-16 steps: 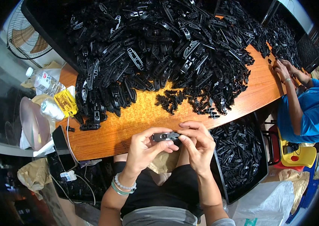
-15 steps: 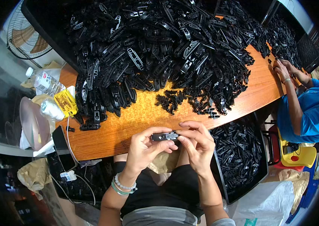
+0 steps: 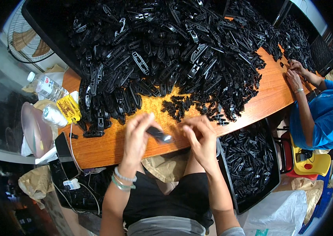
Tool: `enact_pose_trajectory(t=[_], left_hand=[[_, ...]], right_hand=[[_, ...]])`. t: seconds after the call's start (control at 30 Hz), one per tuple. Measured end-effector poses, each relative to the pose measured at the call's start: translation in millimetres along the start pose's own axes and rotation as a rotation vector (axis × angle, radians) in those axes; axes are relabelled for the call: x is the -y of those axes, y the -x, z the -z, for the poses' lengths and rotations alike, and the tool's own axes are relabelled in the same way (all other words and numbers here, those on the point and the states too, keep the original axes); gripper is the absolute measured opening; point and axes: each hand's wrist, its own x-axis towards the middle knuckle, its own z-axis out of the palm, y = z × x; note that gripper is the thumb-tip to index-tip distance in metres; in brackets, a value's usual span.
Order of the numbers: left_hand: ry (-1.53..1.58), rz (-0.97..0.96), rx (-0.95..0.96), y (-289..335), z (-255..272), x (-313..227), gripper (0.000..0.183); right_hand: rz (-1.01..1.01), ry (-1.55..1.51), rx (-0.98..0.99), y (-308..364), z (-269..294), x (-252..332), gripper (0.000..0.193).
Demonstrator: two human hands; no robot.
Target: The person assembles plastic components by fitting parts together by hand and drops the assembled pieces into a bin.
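Observation:
A long black plastic part [image 3: 159,135] with a shiny end is held in my left hand [image 3: 135,137], over the front of the wooden table. Motion blurs this hand and the part a little. To its right, my right hand [image 3: 202,142] is apart from the part, fingers loosely bent with a gap to the thumb; nothing shows between them. Just beyond my hands lies a cluster of small black pieces [image 3: 176,106]. Behind that rises a big heap of long black plastic parts [image 3: 158,51].
Below the table on the right stands a black bin [image 3: 249,169] of black parts. A water bottle [image 3: 47,86], a yellow packet [image 3: 69,107] and a phone [image 3: 67,155] are at the left. A person in a blue shirt [image 3: 318,120] handles parts at the far right.
My hands have moved apart and farther over the table. The right hand has let go of the black part, which stays in my left hand, now tilted.

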Motion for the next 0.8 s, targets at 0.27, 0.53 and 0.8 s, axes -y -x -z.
enact_pose_trajectory(t=[0.27,0.53,0.8], left_hand=[[-2.1,-0.437,-0.129,-81,-11,-17,0.018],[-2.167,-0.567,0.165,-63,-2,-14,0.013],[-0.813,-0.479,-0.219,-28,0,-1,0.021]], right_hand=[[0.16,0.552,-0.173,-15,-25,-28,0.013],[0.191,0.599,-0.18,-21,-28,-25,0.013],[0.213,0.282,-0.278,-14,-24,-26,0.009]])
